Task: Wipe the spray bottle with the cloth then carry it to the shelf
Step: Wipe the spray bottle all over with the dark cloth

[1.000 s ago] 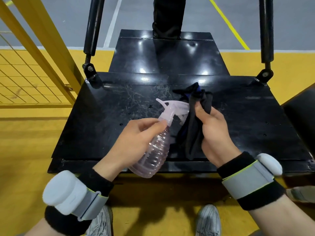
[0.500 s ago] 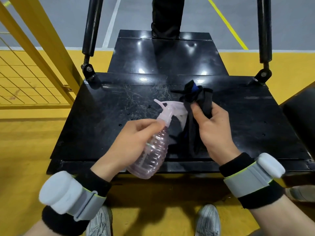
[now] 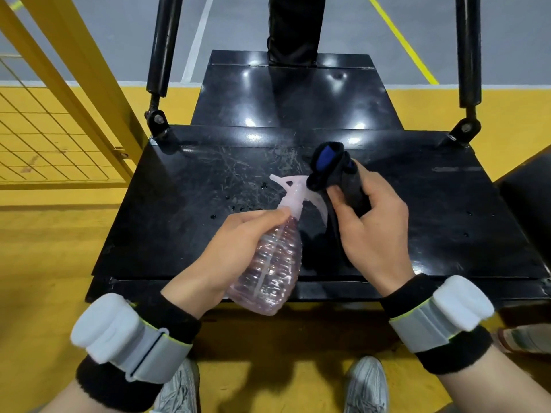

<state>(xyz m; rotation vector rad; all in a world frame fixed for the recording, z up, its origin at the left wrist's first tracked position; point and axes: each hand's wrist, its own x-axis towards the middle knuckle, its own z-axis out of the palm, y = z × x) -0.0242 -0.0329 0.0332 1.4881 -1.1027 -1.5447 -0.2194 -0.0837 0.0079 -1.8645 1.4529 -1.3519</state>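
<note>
A clear pinkish spray bottle point(image 3: 272, 271) with a pale trigger head point(image 3: 293, 192) is tilted above the front edge of the black metal platform point(image 3: 179, 222). My left hand point(image 3: 235, 248) grips the bottle's ribbed body from the left. My right hand point(image 3: 371, 226) holds a bunched black cloth with a blue patch point(image 3: 329, 165) against the right side of the trigger head. A strip of the cloth hangs down beside the bottle.
A yellow mesh fence point(image 3: 44, 132) stands at the left. Two black struts point(image 3: 162, 55) rise from the platform's back corners. A raised black step point(image 3: 295, 93) lies behind, with a person's dark legs point(image 3: 293, 25) on it. My shoes point(image 3: 368, 386) are below.
My right hand has lifted the cloth up to the top of the trigger head and rebunched it, showing more blue. The bottle has stayed almost still in my left hand.
</note>
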